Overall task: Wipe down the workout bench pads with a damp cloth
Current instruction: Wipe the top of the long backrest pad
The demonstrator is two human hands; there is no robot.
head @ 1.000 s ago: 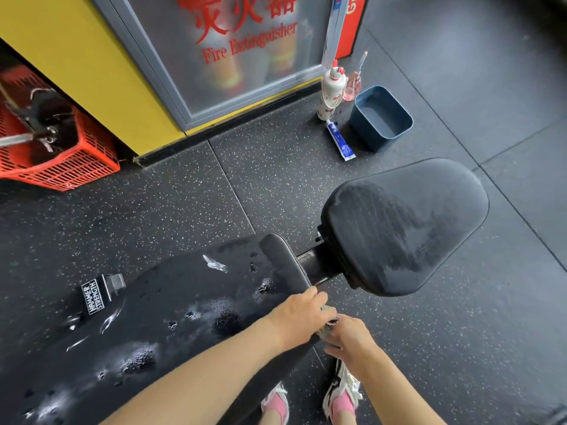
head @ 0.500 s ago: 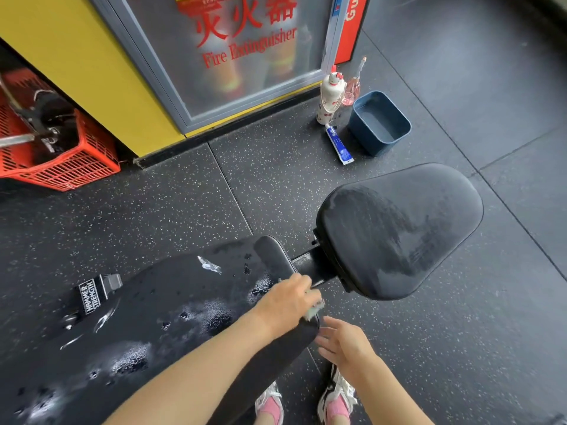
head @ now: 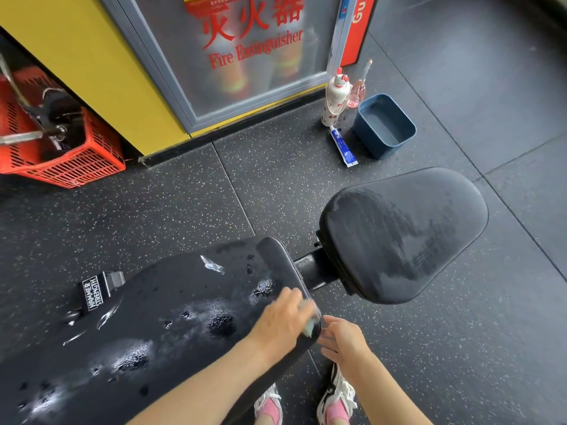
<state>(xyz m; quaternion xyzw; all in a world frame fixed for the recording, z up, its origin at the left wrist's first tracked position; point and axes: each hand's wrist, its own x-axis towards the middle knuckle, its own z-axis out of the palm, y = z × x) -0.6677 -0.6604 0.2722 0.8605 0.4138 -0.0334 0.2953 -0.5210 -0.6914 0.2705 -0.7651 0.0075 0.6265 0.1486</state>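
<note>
While the left hand [head: 282, 320] grips a pale cloth [head: 310, 328] against the near corner of the long pad [head: 153, 317], its fingers curled over the cloth and blurred by motion, the right hand [head: 343, 342] hangs just beside that corner with its fingers loosely spread and nothing in them. Only a small bit of the cloth shows past the left hand's fingers, at the edge of the pad. The long pad is black and carries wet patches and whitish foamy spots along its top. Just past its end, across a dark metal bar [head: 310, 268], is the seat pad [head: 405, 234], tilted and marked with damp streaks. A black label [head: 95, 291] reading "Hammer Strength" sits at the far side of the long pad. On the speckled floor [head: 184, 204] beyond, a blue bin [head: 383, 147] stands near a glass-fronted cabinet [head: 245, 56], with a blue and white tube [head: 343, 147] lying just beside it and a white bottle [head: 334, 99] and a pink bottle [head: 357, 93] standing behind. A red basket [head: 76, 167] sits at the left. Two shoes [head: 337, 397] show below the hands.
</note>
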